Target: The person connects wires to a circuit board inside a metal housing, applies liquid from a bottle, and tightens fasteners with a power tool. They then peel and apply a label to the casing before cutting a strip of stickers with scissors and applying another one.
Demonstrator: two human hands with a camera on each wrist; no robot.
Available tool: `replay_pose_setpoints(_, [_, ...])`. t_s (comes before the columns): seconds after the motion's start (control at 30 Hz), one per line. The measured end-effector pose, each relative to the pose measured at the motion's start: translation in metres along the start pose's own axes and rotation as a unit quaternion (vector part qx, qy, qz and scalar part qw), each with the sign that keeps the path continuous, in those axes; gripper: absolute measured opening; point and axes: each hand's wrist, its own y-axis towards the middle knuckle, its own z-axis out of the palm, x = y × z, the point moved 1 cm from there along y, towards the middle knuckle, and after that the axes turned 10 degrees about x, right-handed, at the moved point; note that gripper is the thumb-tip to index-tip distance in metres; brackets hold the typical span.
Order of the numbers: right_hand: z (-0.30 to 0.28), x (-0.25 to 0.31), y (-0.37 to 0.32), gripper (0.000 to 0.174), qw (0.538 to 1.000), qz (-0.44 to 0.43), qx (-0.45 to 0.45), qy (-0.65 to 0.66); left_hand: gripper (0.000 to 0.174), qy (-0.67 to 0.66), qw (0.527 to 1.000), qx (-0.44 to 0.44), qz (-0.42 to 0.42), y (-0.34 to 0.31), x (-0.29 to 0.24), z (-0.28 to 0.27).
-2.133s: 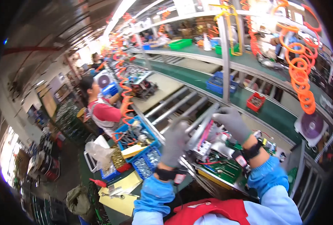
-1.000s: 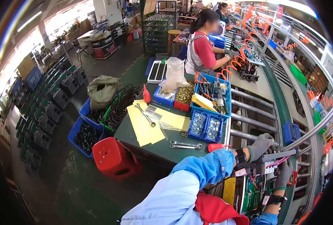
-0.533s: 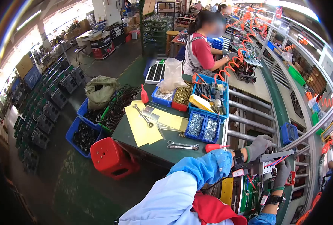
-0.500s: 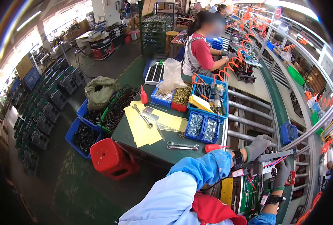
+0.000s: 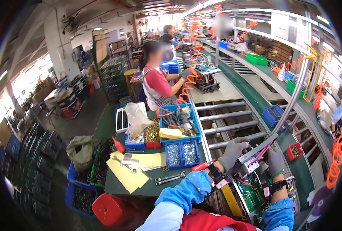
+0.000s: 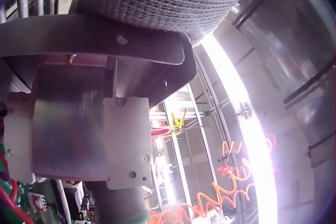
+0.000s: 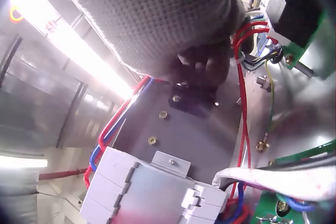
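Looking stiff and heavy, the flat gray metal panel just beyond the flat green circuit board suits edge holds, left hand and right hand curled around it.

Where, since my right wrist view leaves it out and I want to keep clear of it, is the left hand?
Observer: In the head view, the left hand is at the lower-left end of the long grey metal bracket; how firmly it holds on, I can't tell.

Operator: And what stands on the far side of the right hand, away from the bracket?

Observer: A red bin with small parts in it, just to the right of that hand in the head view.
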Motion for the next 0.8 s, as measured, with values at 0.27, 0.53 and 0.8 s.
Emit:
replay_pose_setpoints(0.27, [-0.009, -0.036, 0.017, 0.029, 0.994, -0.039, -0.046, -0.091, 0.02, 0.148, 0.988, -0.007, 0.039, 0.003, -0.002, -0.003])
replay_pose_setpoints(0.53, [-0.005, 0.082, -0.027, 0.028, 0.989, -0.089, -0.06, -0.104, 0.023, 0.466, 0.854, 0.001, 0.232, -0.024, -0.049, 0.061])
replay_pose_setpoints(0.8, [0.011, 0.14, -0.064, 0.025, 0.944, -0.06, 0.149, 0.288, 0.024, 0.47, 0.794, 0.059, 0.382, -0.027, -0.051, 0.095])
